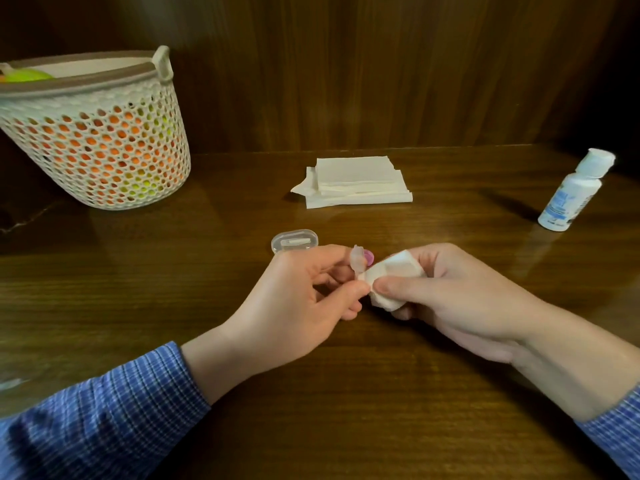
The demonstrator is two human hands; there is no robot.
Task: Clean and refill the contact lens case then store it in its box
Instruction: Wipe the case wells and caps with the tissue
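Blue checked sleeves (pixel 104 403) come in from the bottom edge, both hands raised just above the wooden table (pixel 346 410). Left hand (pixel 294 306) has its fingers curled, thumb and fingertips pinching the translucent lens case (pixel 357 259), which stands tilted on edge with a pink cap (pixel 473 258) showing behind it. Right hand (pixel 460 303) is closed on a folded white tissue (pixel 388 282), thumb pressing it against the case's lower end. Just beyond the left hand lies a clear oval box (pixel 294 241), open side up. Farther back sits a tissue stack (pixel 356 181). A white bottle (pixel 575 192) stands at the right, well apart. A mesh basket (pixel 97 133) stands far left.
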